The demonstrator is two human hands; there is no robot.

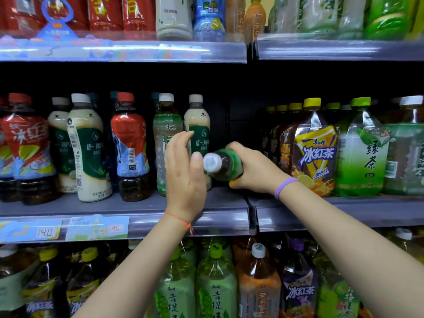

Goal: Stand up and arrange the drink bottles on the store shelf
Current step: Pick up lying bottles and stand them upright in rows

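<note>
My right hand (250, 168) grips a small green-labelled tea bottle (223, 165) lying on its side, with its white cap pointing toward me, just above the middle shelf (224, 203). My left hand (183, 171) is raised beside the cap, fingers straight, thumb close to the cap. Just behind my left hand stand a pale green tea bottle (164, 127) and a milk tea bottle (198, 125). Further left on the same shelf stand a red-labelled iced tea bottle (130, 145) and another milk tea bottle (88, 145).
Large iced tea (314, 148) and green tea (364, 148) bottles stand on the shelf to the right. A dark gap lies behind the held bottle. The upper shelf edge (137, 51) overhangs; more large bottles fill the lower shelf (215, 283).
</note>
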